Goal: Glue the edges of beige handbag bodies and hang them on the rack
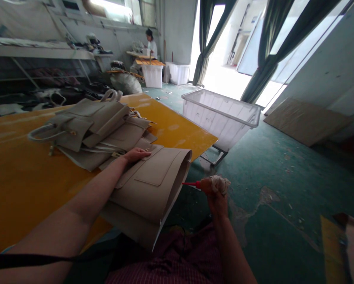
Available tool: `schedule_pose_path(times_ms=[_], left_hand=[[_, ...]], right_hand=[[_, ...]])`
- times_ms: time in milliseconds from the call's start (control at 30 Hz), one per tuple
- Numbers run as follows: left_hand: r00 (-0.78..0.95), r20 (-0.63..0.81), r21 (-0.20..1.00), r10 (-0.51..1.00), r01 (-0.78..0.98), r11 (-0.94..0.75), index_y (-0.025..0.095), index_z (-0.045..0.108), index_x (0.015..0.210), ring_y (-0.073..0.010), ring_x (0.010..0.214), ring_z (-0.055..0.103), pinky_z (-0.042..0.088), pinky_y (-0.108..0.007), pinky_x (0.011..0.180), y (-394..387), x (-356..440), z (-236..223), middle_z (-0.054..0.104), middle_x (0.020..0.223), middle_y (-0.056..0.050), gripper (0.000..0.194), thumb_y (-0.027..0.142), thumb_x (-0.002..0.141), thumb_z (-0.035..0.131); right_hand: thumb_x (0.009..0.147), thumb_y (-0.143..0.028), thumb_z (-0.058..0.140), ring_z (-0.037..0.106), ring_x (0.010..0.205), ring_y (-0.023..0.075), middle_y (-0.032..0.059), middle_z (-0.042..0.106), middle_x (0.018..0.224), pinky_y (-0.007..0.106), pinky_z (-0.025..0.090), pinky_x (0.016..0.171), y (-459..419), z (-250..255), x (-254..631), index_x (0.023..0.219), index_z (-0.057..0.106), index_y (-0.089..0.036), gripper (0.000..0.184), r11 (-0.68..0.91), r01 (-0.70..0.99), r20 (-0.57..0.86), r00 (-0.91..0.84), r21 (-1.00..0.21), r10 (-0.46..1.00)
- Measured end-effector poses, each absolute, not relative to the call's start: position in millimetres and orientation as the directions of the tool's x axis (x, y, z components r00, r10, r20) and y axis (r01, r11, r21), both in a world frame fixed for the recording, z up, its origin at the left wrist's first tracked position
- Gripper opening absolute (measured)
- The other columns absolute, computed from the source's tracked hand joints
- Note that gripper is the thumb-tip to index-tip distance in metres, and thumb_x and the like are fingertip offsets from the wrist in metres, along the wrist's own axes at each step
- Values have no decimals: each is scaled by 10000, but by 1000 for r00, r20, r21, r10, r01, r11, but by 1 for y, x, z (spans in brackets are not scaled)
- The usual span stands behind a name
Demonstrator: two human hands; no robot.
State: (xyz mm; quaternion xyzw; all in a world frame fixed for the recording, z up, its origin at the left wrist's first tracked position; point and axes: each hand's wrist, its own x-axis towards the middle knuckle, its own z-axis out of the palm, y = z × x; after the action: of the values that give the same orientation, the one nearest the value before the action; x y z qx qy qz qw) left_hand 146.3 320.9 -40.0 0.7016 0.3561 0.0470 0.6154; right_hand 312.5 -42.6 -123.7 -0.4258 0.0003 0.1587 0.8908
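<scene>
Right, the left hand (137,155) has its fingers (143,153) lying flat and close together on a pale beige leather bag panel (144,193), and from here I can't tell whether they're pinching it or only pressing down. That curved, folded panel sits across the edge of a glossy orange-yellow work table (23,185), hanging out past it above the person's red checked clothing (171,256). Now the right hand (216,203), fingers curled tight around a tan squeeze tube wrapped in a whitish rag (215,185), with its slim red nozzle (190,184) aimed right by the panel's edge. Just beyond the left hand, a stack of beige leather handbags with looped handles (90,130) lies on the table. Past the table's corner stands a clear plastic crate on a metal frame (221,116), above a worn green painted floor (277,236), with a large plywood board (307,122) lying against the right wall. Way at the back, a co-worker in a white top (151,46) sits at a sewing machine (138,49), near white plastic bins (152,75), and dark green curtains (206,43) frame a bright doorway (224,75).
</scene>
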Motion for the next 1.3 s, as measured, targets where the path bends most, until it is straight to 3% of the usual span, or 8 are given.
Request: schedule_pose_path(times_ms=[233,433,600,833,967,1133,1233,1300], left_hand=[[726,-422,886,544,457,78,160,653,566,-135,452,535,411,-269,469,323,147,-44,632,510,-18,574,631,386,927],[727,-392,888,564,459,26,164,609,512,-112,411,476,357,-257,443,325,148,-46,571,456,1,565,622,409,923],[726,-397,891,562,452,45,167,613,519,-120,419,487,363,-260,446,324,148,-46,573,464,-5,534,593,439,926],[724,-388,890,571,455,27,171,583,501,-115,424,482,363,-257,453,324,148,-46,567,461,-3,544,599,459,916],[724,-390,894,570,446,45,173,577,512,-113,423,485,364,-252,449,322,146,-45,559,457,7,564,613,434,921],[705,-439,878,557,469,99,178,604,590,-121,408,475,339,-250,412,319,147,-27,552,468,14,566,623,445,922],[771,-448,877,454,478,54,178,585,602,-85,396,418,274,-220,383,321,152,4,504,475,49,507,476,449,965],[826,-418,894,379,448,8,156,628,687,-85,482,498,344,-194,433,324,160,34,585,580,42,443,289,445,974]], right_hand=[[542,-270,888,679,943,176,-27,710,1073,317,577,836,-61,-147,253,1191,571,-313,723,518,-396,-251,911,-758,328],[549,-294,878,664,908,165,-28,699,1086,271,550,788,-68,-167,229,1249,564,-317,767,458,-405,-290,908,-791,301],[580,-331,874,649,866,141,-31,695,1080,272,540,817,-70,-167,226,1248,581,-319,729,433,-386,-282,916,-815,286],[572,-348,897,658,925,154,-24,701,1111,275,558,818,-81,-163,196,1250,582,-336,748,425,-485,-368,869,-764,332],[531,-312,918,688,960,181,-26,708,1139,305,589,818,-86,-166,182,1266,576,-366,813,426,-553,-436,831,-716,345],[544,-369,940,715,962,217,-31,723,1108,373,621,817,-94,-177,199,1170,634,-363,698,489,-511,-409,860,-707,307],[538,-402,964,720,928,218,-43,725,1057,383,635,793,-104,-180,222,1111,654,-356,653,556,-419,-340,908,-718,245],[505,-420,987,717,891,207,-54,726,1013,374,642,778,-112,-178,239,1049,665,-353,635,614,-341,-274,940,-712,205]])
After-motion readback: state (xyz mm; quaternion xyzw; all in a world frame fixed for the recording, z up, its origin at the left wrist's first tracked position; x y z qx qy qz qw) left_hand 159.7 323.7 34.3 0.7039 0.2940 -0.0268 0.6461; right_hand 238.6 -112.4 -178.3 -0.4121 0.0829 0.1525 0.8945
